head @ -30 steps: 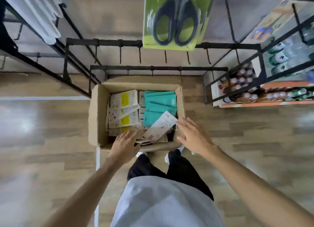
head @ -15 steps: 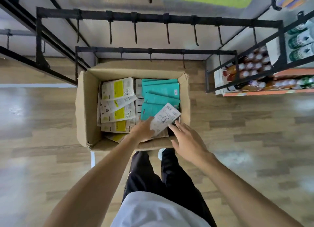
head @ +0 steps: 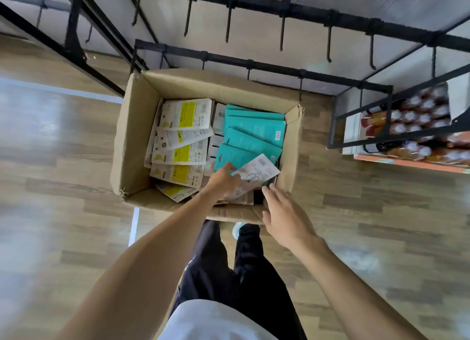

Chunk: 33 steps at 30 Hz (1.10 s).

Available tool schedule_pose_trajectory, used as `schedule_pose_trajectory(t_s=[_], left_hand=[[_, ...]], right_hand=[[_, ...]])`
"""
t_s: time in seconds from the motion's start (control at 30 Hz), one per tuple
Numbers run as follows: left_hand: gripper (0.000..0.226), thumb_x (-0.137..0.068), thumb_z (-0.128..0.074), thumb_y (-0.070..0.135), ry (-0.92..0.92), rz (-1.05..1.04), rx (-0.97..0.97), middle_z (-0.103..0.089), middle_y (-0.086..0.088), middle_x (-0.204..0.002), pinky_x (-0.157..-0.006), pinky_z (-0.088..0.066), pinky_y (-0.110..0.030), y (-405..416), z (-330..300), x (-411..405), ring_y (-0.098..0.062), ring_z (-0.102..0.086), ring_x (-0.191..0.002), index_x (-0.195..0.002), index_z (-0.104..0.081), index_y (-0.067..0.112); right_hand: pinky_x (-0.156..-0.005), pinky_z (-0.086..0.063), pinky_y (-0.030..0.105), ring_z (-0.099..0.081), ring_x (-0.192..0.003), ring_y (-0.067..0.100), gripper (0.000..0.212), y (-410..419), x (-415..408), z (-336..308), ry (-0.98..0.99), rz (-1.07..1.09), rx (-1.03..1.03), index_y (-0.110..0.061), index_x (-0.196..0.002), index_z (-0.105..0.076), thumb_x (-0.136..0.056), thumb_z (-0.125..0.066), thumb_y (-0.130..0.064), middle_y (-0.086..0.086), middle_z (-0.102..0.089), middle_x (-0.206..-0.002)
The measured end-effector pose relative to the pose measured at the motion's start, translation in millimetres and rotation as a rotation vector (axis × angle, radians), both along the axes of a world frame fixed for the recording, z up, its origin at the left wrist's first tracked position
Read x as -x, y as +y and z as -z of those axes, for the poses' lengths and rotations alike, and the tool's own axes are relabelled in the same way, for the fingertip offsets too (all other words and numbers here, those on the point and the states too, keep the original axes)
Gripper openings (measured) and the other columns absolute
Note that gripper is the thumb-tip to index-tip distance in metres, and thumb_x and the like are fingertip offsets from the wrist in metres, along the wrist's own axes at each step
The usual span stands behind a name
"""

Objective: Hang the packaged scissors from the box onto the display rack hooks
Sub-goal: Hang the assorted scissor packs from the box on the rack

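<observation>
Curled fingers of the left hand are closed in a grip on the near edge of a white packaged scissors card, which is held tilted inside the cardboard box. Whether the thumb lies under the card cannot be told. The right hand is kept with its fingers straight and spread, holding nothing, just right of the grip over the near right corner of the box, its fingertips close to the card's lower edge.

Beyond the grip, a fanned stack of teal packages is seen, partly overlapped by the held card. To the left of the grip, white and yellow packages are laid in an overlapping column along the left half of the box. Nearer than the grip, the front wall of the box is crossed by both forearms. Farther away and above the box, black rack hooks are hung in rows from dark bars. Far to the right of the grip, a crate of bottles is seen behind a black frame. The box is stood on a wooden floor.
</observation>
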<state>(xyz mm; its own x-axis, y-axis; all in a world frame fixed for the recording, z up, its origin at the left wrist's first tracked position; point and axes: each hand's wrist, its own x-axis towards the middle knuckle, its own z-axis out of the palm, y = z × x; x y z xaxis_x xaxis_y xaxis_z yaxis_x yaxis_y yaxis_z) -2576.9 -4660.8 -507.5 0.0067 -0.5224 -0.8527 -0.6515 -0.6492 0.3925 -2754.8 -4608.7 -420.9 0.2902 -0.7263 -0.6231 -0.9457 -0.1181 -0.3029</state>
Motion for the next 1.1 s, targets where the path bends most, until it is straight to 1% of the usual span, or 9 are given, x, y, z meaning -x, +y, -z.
schedule_pose_trajectory(t_s=[0.07, 0.17, 0.33, 0.4, 0.5, 0.57, 0.7, 0.9, 1.1], left_hand=[[0.022, -0.1, -0.048, 0.039, 0.004, -0.136, -0.001, -0.062, -0.011, -0.117, -0.075, -0.059, -0.04, 3, -8, 1, -0.03, -0.066, -0.1, -0.116, -0.052, 0.024], [0.035, -0.102, -0.043, 0.042, 0.012, -0.344, 0.004, -0.062, -0.004, -0.112, -0.075, -0.059, -0.037, 13, -27, -4, -0.025, -0.069, -0.092, -0.118, -0.059, 0.016], [0.004, -0.094, -0.065, 0.012, 0.018, -0.754, -0.073, -0.071, -0.012, -0.097, -0.06, -0.061, -0.028, 34, -54, -28, -0.018, -0.075, -0.07, -0.097, -0.063, 0.01], [0.013, -0.09, -0.068, 0.003, 0.028, -0.833, -0.066, -0.068, -0.013, -0.101, -0.06, -0.062, -0.032, 40, -61, -42, -0.023, -0.075, -0.075, -0.098, -0.06, 0.011], [0.035, -0.085, -0.07, -0.002, 0.056, -0.874, -0.048, -0.063, -0.012, -0.105, -0.061, -0.062, -0.035, 52, -70, -66, -0.027, -0.074, -0.08, -0.109, -0.051, 0.015], [0.042, -0.082, -0.07, -0.006, 0.128, -0.897, -0.041, -0.067, -0.016, -0.107, -0.064, -0.062, -0.037, 60, -75, -79, -0.025, -0.075, -0.077, -0.117, -0.054, 0.011], [0.024, -0.087, -0.065, -0.008, 0.14, -0.905, 0.036, -0.072, -0.009, -0.085, -0.059, -0.061, -0.036, 71, -92, -98, -0.018, -0.072, -0.065, -0.089, -0.06, 0.016], [0.012, -0.094, -0.061, 0.002, 0.141, -0.956, 0.107, -0.074, -0.01, -0.095, -0.052, -0.057, -0.03, 77, -96, -136, -0.018, -0.075, -0.073, -0.102, -0.063, 0.01], [0.014, -0.097, -0.058, 0.008, 0.182, -1.006, 0.098, -0.073, -0.004, -0.095, -0.055, -0.058, -0.032, 84, -95, -156, -0.013, -0.074, -0.074, -0.106, -0.063, 0.018]], right_hand=[[-0.121, -0.018, 0.029, -0.025, -0.15, 0.026, 0.06, 2, 3, 1, -0.013, -0.006, 0.002, -0.006, -0.154, -0.03, -0.1, -0.052, -0.019, 0.014, -0.029, -0.161], [-0.12, -0.02, 0.028, -0.024, -0.15, 0.023, 0.058, 3, 8, 1, -0.038, -0.009, 0.011, -0.007, -0.153, -0.032, -0.1, -0.051, -0.02, 0.011, -0.028, -0.162], [-0.12, -0.019, 0.026, -0.03, -0.148, 0.022, 0.043, 7, 17, 4, -0.035, -0.102, 0.04, -0.007, -0.141, -0.05, -0.1, -0.05, -0.019, 0.01, -0.035, -0.159], [-0.121, -0.017, 0.025, -0.029, -0.148, 0.022, 0.043, 7, 15, 7, -0.036, -0.137, 0.048, -0.008, -0.143, -0.049, -0.101, -0.049, -0.02, 0.01, -0.036, -0.158], [-0.119, -0.023, 0.028, -0.034, -0.145, 0.021, 0.041, 1, 8, 12, -0.017, -0.171, 0.044, -0.01, -0.141, -0.05, -0.101, -0.048, -0.022, 0.009, -0.042, -0.153], [-0.115, -0.03, 0.031, -0.042, -0.139, 0.021, 0.039, -4, 2, 17, 0.01, -0.192, 0.042, -0.011, -0.137, -0.052, -0.1, -0.048, -0.023, 0.007, -0.049, -0.146], [-0.106, -0.045, 0.04, -0.05, -0.131, 0.021, 0.043, -14, -14, 28, 0.081, -0.245, 0.02, -0.015, -0.139, -0.051, -0.098, -0.05, -0.027, 0.004, -0.052, -0.143], [-0.095, -0.052, 0.043, -0.055, -0.117, 0.025, 0.037, -48, -38, 58, 0.096, -0.239, 0.035, -0.011, -0.13, -0.052, -0.096, -0.055, -0.026, 0.006, -0.056, -0.131], [-0.089, -0.05, 0.039, -0.052, -0.12, 0.028, 0.051, -74, -68, 82, 0.141, -0.133, 0.105, -0.012, -0.136, -0.043, -0.093, -0.067, -0.025, 0.01, -0.049, -0.133]])
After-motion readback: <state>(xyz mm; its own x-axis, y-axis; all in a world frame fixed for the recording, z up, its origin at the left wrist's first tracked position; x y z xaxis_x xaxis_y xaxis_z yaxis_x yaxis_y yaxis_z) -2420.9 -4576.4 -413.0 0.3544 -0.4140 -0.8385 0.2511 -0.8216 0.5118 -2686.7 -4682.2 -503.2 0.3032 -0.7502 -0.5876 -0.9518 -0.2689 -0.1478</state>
